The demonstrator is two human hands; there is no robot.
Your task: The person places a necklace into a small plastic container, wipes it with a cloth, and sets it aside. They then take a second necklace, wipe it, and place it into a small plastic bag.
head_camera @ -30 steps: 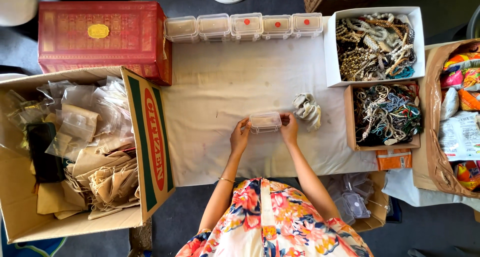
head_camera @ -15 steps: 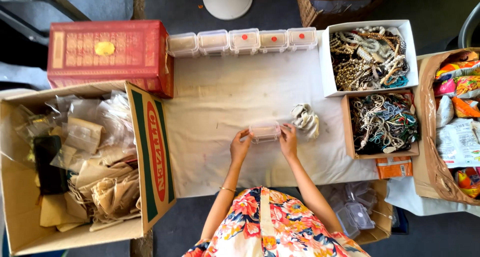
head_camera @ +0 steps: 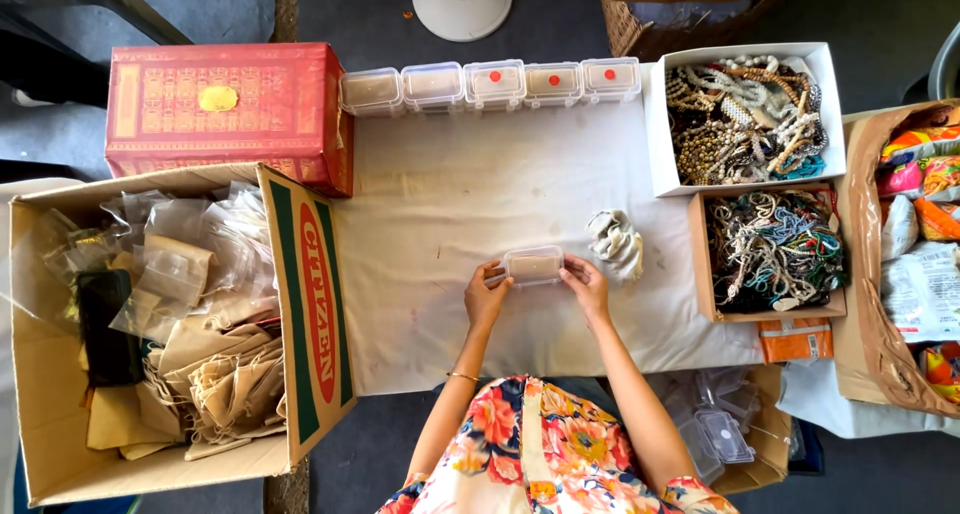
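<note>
Clear plastic box (head_camera: 533, 266), small w/ lid on, sits mid-desk near the front edge, held at both short ends. Left hand (head_camera: 486, 296) grips its left end, fingers curled over the rim. Right hand (head_camera: 586, 286) grips the right end, same way. Thin bangle on the left wrist (head_camera: 462, 377).

Just right of the box: white bead bundle (head_camera: 617, 242), loose on the white cloth desk (head_camera: 450, 194), not touching the hand.

Back edge of desk: row of five matching clear boxes (head_camera: 490, 82), side by side, three w/ red dot on lid.

Right side: white carton (head_camera: 745, 119) full of pale/gold bead strings, brown tray (head_camera: 772, 252) below it w/ mixed-colour strings, orange packet (head_camera: 796, 340) just under that. Further right, open brown carton (head_camera: 905, 264) w/ bright packaged goods.

Left: red ornate box (head_camera: 225, 109) at the back corner; big open cardboard carton (head_camera: 170, 324) w/ clear poly bags + brown paper bags, flap leaning onto the desk edge.

Below desk right: stack of empty clear boxes (head_camera: 715, 434). White fan base (head_camera: 462, 4) on floor beyond.
</note>
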